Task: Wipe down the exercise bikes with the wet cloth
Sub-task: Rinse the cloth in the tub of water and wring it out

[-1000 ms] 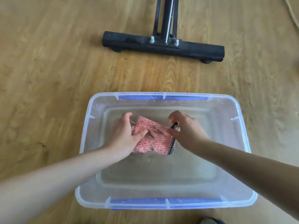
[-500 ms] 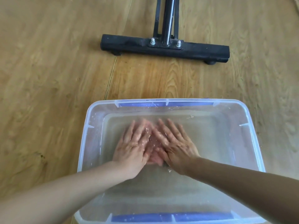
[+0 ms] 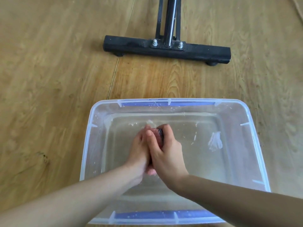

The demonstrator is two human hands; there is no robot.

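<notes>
Clasping a cloth in the tub

A wet cloth (image 3: 160, 134) is gripped between the left hand (image 3: 139, 151) and right hand (image 3: 165, 154), pressed together inside a clear, rectangular plastic tub (image 3: 86, 145) of water. Only its dark meshed edge is seen. A black metal bike foot (image 3: 131, 45) is cut off beyond.

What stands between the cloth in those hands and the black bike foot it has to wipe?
Only the tub's far wall: the left hand and right hand grip the cloth inside the tub, so it must be lifted over the rim. Beyond lies bare floor up to the bike foot.
</notes>
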